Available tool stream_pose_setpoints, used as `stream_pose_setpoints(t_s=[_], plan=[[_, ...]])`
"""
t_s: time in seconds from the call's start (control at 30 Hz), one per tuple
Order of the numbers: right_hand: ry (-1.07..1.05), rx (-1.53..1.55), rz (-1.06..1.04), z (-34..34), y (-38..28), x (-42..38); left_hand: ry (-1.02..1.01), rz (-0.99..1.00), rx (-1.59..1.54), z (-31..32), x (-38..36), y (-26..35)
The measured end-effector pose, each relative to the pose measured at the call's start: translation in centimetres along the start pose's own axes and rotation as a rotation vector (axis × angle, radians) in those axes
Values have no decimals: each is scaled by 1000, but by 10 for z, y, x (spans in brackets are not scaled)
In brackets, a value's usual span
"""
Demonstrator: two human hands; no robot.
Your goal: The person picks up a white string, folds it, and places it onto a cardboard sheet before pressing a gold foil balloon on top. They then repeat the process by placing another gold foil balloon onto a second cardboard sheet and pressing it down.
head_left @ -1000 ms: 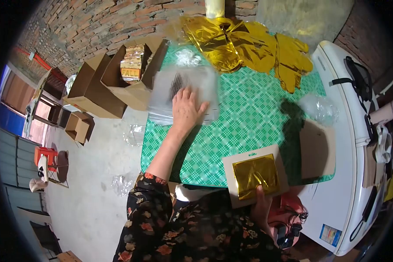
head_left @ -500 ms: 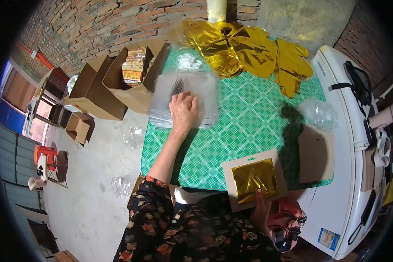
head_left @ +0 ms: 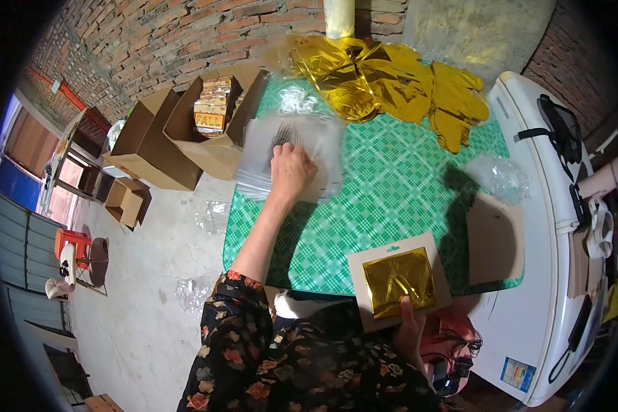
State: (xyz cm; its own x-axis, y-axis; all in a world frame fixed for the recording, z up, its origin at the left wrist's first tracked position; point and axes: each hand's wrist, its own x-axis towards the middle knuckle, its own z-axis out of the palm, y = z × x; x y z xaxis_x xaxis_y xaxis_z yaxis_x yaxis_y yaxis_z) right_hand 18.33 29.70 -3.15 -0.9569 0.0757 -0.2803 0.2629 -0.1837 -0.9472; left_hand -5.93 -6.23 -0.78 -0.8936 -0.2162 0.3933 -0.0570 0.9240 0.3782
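Currently resting the curled left hand [head_left: 292,172] on a stack of clear bags [head_left: 257,147], hiding the fingertips, so leaving any pinch impossible to tell. Meanwhile clamping the right hand [head_left: 410,324] on the lower edge of a card [head_left: 374,254] bearing a gold foil packet [head_left: 398,280], holding both nearer the body and to the right of the left grip. Beyond both grips, showing a heap of gold foil [head_left: 395,82].

We have passing room across the middle of the green plaid surface [head_left: 391,185]; crumpled gold foil [head_left: 398,79] bars the far side, stacked translucent plastic sleeves [head_left: 255,154] the left, flat tan cardboard [head_left: 486,257] the right.
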Motion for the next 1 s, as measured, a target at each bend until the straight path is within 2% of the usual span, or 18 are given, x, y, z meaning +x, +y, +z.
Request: stream_pose_setpoints(t_s=[0.1,0.2,0.27,0.3,0.4,0.5,0.6,0.8,1.0], plan=[[-14,-25,-32,-2,-1,-2,-46,11,9,0,5,-8],[-15,-92,-38,-4,-2,-1,-148,25,-116,-6,20,-22],[15,-38,17,0,-7,-4,-265,-57,-149,-10,24,-25],[2,-77,-28,1,-8,-4,-324,-98,-165,-14,24,-24],[-24,-134,-110,1,-8,-3,-220,0,-121,-10,18,-24],[-24,-124,-99,-1,-8,-4,-289,-98,-119,-7,25,-22],[-19,-141,-84,0,-9,-4,-367,-23,-101,-13,32,-25],[-3,21,-9,4,-10,-5,-112,99,142,0,15,-12],[20,75,-22,-1,-4,-4,-92,265,328,5,2,-2]])
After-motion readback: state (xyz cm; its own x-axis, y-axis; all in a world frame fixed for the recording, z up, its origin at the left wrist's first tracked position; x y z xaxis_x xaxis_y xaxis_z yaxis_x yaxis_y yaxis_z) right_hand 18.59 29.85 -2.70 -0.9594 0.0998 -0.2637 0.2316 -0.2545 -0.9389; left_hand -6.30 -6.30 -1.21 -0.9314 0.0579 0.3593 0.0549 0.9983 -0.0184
